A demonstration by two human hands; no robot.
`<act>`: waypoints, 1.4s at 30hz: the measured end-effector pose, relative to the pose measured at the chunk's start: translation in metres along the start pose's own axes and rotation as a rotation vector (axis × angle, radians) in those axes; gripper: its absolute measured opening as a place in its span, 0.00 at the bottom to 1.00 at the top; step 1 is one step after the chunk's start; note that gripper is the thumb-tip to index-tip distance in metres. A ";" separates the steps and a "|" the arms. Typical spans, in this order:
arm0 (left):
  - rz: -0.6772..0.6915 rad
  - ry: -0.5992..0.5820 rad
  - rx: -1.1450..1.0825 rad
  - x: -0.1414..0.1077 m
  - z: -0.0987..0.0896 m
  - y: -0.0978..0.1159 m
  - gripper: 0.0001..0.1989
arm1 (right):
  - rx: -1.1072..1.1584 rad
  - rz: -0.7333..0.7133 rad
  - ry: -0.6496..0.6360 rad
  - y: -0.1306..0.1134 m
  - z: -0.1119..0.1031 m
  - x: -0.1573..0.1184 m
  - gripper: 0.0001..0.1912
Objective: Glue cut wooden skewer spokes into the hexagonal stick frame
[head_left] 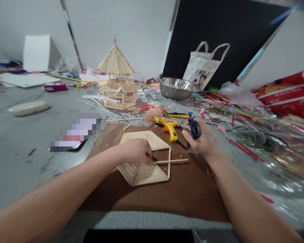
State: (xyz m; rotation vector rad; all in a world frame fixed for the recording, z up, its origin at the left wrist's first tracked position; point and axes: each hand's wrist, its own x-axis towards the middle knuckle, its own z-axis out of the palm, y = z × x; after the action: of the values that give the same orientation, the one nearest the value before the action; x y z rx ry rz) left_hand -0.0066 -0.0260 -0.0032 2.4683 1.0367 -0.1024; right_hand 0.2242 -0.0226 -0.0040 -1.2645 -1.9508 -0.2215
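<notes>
A six-sided panel of thin wooden sticks [152, 173] lies on a brown sheet, with one wedge on its right side unfilled inside the frame. My left hand [138, 151] reaches over the panel, its fingers closed in a pinch on the end of a loose wooden stick [176, 161]. That stick crosses the unfilled wedge and sticks out past the right edge bar. Off to the right, my right hand [202, 139] is wrapped around a dark blue pliers-like hand tool [193, 125], raised above the sheet. A yellow glue gun [168, 127] rests just left of it.
Behind the brown sheet [152, 199] stands a stick-built pagoda model [116, 72]. A metal bowl [178, 88] and a white bag [202, 65] are farther back. Scraps and packets [258, 135] crowd the right side. A phone [77, 132] and a white oval case [29, 108] lie left.
</notes>
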 end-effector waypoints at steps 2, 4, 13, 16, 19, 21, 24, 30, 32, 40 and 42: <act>-0.008 -0.001 0.000 0.000 0.000 0.000 0.15 | 0.003 -0.001 -0.003 0.000 0.000 0.000 0.13; -0.012 0.001 -0.002 0.000 0.000 0.000 0.15 | 0.001 -0.004 -0.008 0.000 0.000 0.000 0.14; 0.027 0.037 -0.075 -0.003 -0.003 0.002 0.12 | -0.042 0.019 0.029 0.000 -0.002 0.000 0.15; 0.039 0.056 -0.154 -0.005 -0.010 -0.003 0.11 | -0.083 0.061 0.113 0.002 -0.003 -0.001 0.15; 0.043 0.164 -0.267 -0.005 -0.018 -0.010 0.11 | -0.128 0.131 0.229 0.006 -0.002 -0.001 0.15; 0.011 0.284 -0.430 -0.004 -0.020 -0.014 0.12 | -0.140 0.160 0.269 0.008 -0.001 -0.001 0.15; -0.009 0.473 -0.671 -0.002 -0.020 -0.014 0.13 | -0.132 0.156 0.223 0.006 -0.001 0.000 0.14; 0.044 0.642 -0.888 -0.002 -0.017 -0.004 0.10 | -0.176 0.110 0.010 -0.001 0.001 -0.001 0.18; 0.074 0.630 -0.945 -0.003 -0.017 -0.001 0.10 | -0.177 0.083 -0.020 0.000 0.004 -0.002 0.20; 0.124 0.500 -1.037 0.002 -0.007 -0.001 0.12 | -0.117 -0.041 -0.161 -0.008 0.013 -0.006 0.22; 0.125 0.465 -1.032 0.003 -0.005 -0.001 0.13 | -0.100 -0.058 -0.208 -0.014 0.013 -0.008 0.23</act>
State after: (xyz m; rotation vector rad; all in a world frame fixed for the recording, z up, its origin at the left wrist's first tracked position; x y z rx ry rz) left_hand -0.0055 -0.0217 0.0002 1.5945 0.7875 0.8606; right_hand 0.2071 -0.0278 -0.0147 -1.3416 -2.1788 -0.2259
